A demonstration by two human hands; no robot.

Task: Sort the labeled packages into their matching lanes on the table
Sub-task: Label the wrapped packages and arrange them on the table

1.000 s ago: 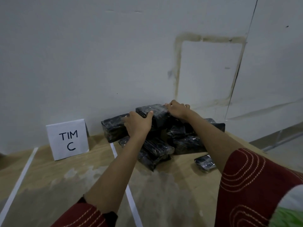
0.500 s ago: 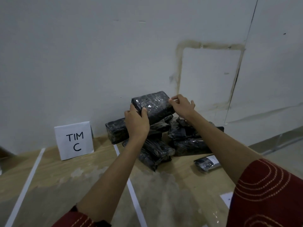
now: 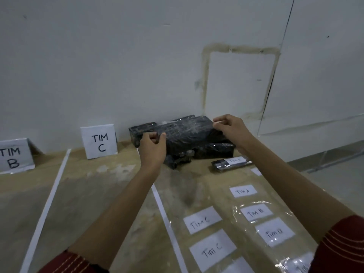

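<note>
Black glossy film, wrinkled and catching the light, wrapped round an oblong slab-shaped package (image 3: 187,133), held at the far end of the wooden table (image 3: 98,194) just before the white wall (image 3: 118,66). Long axis left to right, right end tilted slightly higher, broad face turned up toward the camera. Near left corner taken by the left hand (image 3: 152,148), thumb and fingers curled in a pinch on the wrap; far right end gripped by the right hand (image 3: 232,131), fingers bent over the edge. Directly beneath and behind, a pile of similar black packages (image 3: 214,151); contact between held package and pile not discernible. Lanes marked by two strips of white tape (image 3: 59,174) running away from the viewer: standing paper sign "TIM C" (image 3: 100,141) at the head of the lane between the strips, sign "TIM B" (image 3: 13,156) in the lane to its left, pile right of the right-hand strip. Just right of the pile, a smaller flat black package (image 3: 230,163), white label up, lettering too blurred to read fully. Nearer, handwritten paper slips (image 3: 201,219) marked Tim A, Tim B and Tim C, flat under crinkled clear film (image 3: 236,205). Red sleeves (image 3: 338,249) with pale stitched lines at both forearms.
</note>
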